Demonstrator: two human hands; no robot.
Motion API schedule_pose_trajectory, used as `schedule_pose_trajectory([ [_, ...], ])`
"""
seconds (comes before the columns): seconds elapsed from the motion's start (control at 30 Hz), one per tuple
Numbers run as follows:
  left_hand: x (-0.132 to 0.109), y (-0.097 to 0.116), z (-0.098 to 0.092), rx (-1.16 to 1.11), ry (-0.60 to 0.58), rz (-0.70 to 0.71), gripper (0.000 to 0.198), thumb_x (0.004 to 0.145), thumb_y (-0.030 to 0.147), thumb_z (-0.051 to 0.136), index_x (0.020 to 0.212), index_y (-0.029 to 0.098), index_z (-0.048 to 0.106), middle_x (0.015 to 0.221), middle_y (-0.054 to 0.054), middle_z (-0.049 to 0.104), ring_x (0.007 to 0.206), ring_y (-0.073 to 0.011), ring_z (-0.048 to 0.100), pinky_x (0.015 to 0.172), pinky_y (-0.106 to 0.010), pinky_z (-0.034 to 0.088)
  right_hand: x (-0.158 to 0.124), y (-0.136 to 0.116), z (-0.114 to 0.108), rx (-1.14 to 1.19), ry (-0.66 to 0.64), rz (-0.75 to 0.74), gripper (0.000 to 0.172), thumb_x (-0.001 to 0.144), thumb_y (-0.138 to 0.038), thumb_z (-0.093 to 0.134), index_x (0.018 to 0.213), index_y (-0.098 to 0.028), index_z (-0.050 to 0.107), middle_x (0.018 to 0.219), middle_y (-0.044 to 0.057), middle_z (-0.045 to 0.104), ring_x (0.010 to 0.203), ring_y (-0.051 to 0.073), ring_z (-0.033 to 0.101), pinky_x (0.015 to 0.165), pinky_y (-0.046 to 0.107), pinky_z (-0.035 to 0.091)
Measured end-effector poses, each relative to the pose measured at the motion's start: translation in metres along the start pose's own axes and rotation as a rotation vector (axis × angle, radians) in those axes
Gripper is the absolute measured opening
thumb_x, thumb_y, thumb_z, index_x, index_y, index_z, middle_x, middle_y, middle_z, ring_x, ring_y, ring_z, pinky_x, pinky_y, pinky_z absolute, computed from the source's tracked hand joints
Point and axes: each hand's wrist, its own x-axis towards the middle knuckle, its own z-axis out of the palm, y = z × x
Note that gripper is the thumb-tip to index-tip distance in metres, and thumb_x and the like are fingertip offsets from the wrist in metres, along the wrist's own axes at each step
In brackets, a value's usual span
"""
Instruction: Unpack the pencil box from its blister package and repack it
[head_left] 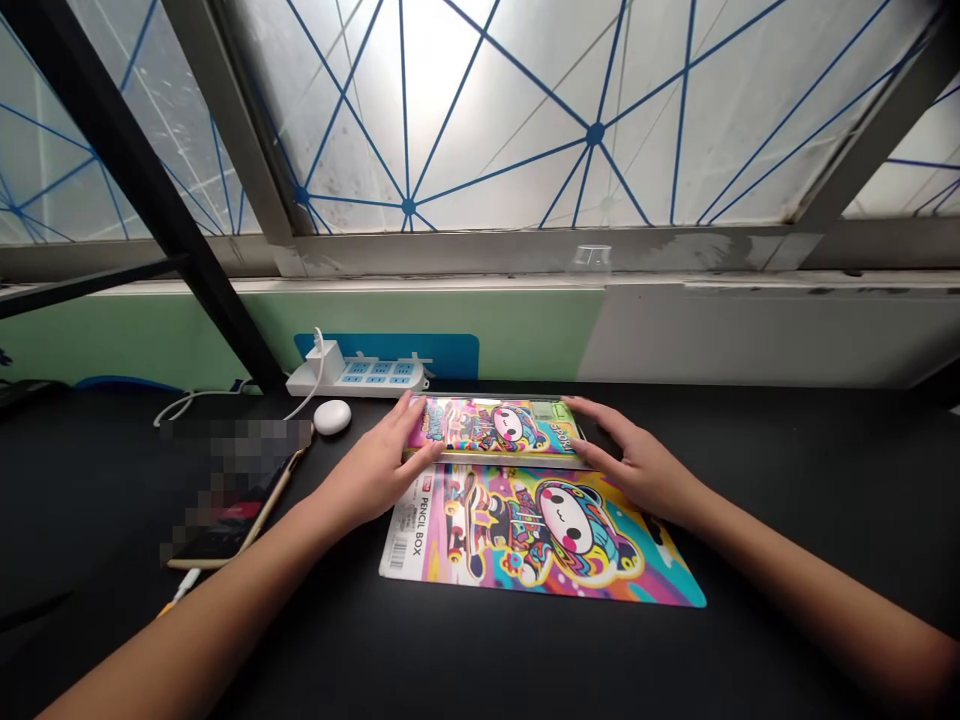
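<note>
A flat pencil box (480,428) with a bright cartoon print and a shiny metal-looking edge lies across the black table. My left hand (379,460) grips its left end, fingers on the far edge and thumb on the near one. At the right end, my right hand (651,472) holds it the same way, with fingertips and thumb on opposite long edges. A printed sheet (555,530) marked "PENCIL BOX", with a barcode and a large cartoon figure, lies just in front of the box. The box's near edge meets or overlaps the sheet's top.
Left of my hands lie a partly blurred phone (225,520), a thin wooden stick-like item (266,510) and a round white case (332,417). Behind them are a power strip (382,376) with a plugged-in charger and cable, and a slanting black post (157,190).
</note>
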Motion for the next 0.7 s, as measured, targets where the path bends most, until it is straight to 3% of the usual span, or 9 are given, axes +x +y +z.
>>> schedule_pose_trajectory([
  [0.1,-0.001,0.003,0.001,0.141,-0.021,0.009,0.075,0.101,0.065,0.033,0.159,0.018,0.033,0.167,-0.016,0.023,0.152,-0.0372,0.026,0.119,-0.060,0.027,-0.001,-0.001,-0.001,-0.177,0.017,-0.111,0.040,0.101,-0.043,0.048,0.135,-0.025,0.059,0.154,0.014,0.051,0.141,0.034,0.047,0.111,0.060,0.042],
  [0.2,-0.001,0.008,0.000,0.292,0.021,0.037,0.073,0.100,0.066,0.034,0.158,0.020,0.036,0.167,-0.015,0.024,0.154,-0.0397,0.019,0.116,-0.069,0.024,-0.002,-0.007,-0.006,-0.336,0.126,-0.260,0.031,0.099,-0.036,0.053,0.124,-0.022,0.064,0.150,0.017,0.055,0.137,0.037,0.051,0.109,0.063,0.040],
  [0.33,-0.001,0.013,-0.001,0.382,0.095,0.207,0.078,0.096,0.065,0.049,0.160,0.025,0.028,0.170,-0.015,0.012,0.155,-0.0383,0.015,0.117,-0.063,0.027,-0.011,-0.029,-0.012,-0.361,0.172,-0.538,0.023,0.092,-0.023,0.063,0.114,-0.025,0.066,0.131,0.012,0.069,0.120,0.031,0.065,0.102,0.052,0.048],
  [0.43,-0.001,0.018,0.002,0.425,0.076,0.301,0.069,0.099,0.055,0.052,0.159,0.029,0.031,0.169,-0.014,0.019,0.155,-0.0369,0.019,0.118,-0.062,0.026,-0.022,-0.054,-0.004,-0.296,0.027,-0.663,0.027,0.092,-0.021,0.063,0.118,-0.027,0.065,0.118,0.008,0.075,0.104,0.025,0.071,0.094,0.044,0.054],
  [0.53,0.001,0.021,0.005,0.455,0.011,0.296,0.052,0.105,0.035,0.043,0.157,0.028,0.037,0.165,-0.014,0.033,0.151,-0.0363,0.030,0.117,-0.060,0.030,-0.033,-0.074,0.010,-0.277,-0.199,-0.651,0.027,0.096,-0.026,0.060,0.122,-0.024,0.065,0.126,0.008,0.073,0.116,0.026,0.068,0.100,0.044,0.052],
  [0.63,0.002,0.020,0.004,0.471,-0.038,0.287,0.057,0.101,0.015,0.040,0.157,0.025,0.036,0.163,-0.015,0.036,0.149,-0.0367,0.036,0.115,-0.058,0.034,-0.037,-0.081,0.018,-0.277,-0.425,-0.509,0.046,0.099,-0.041,0.056,0.142,-0.026,0.055,0.153,0.008,0.052,0.141,0.032,0.048,0.113,0.054,0.042],
  [0.7,0.002,0.018,0.002,0.488,-0.051,0.275,0.063,0.096,0.008,0.041,0.157,0.024,0.036,0.163,-0.015,0.036,0.148,-0.0375,0.036,0.115,-0.057,0.035,-0.036,-0.080,0.018,-0.248,-0.542,-0.398,0.060,0.099,-0.049,0.055,0.154,-0.031,0.041,0.162,0.006,0.037,0.148,0.035,0.036,0.118,0.061,0.033],
])
